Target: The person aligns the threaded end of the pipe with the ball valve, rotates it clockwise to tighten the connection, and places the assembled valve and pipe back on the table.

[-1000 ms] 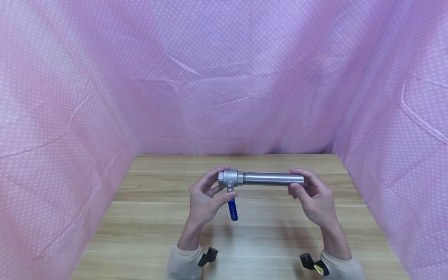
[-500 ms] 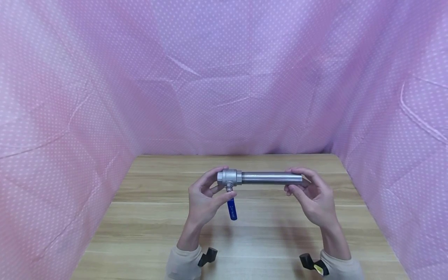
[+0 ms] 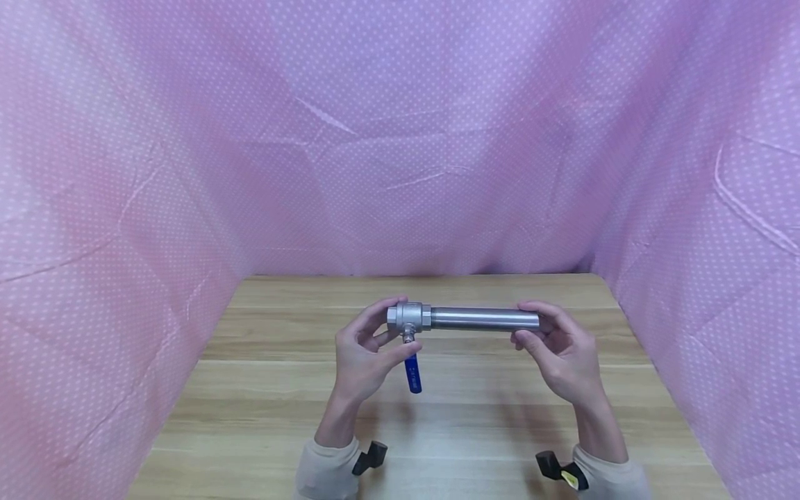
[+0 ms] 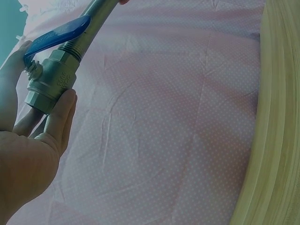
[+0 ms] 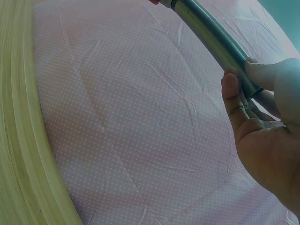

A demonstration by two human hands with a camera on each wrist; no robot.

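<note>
My left hand [image 3: 364, 357] grips a silver ball valve [image 3: 409, 317], fingers behind its body and thumb at the base of its blue lever handle [image 3: 413, 375]. The lever points down toward me. Joined to the valve's right side is a straight steel pipe [image 3: 484, 319], with a few threads showing at the joint in the left wrist view. The fingers and thumb of my right hand [image 3: 567, 357] pinch the pipe's plain far end. Valve and pipe are held level above the wooden table, and the fingers behind the pipe are partly hidden.
The wooden table [image 3: 269, 430] lies below both hands. Pink dotted cloth [image 3: 412, 173] hangs at the back and along both sides. Black wrist mounts [image 3: 370, 458] sit at the sleeves.
Valve and pipe have shifted very slightly left. My right fingers have adjusted a little around the pipe's end. The left hand keeps the same hold.
</note>
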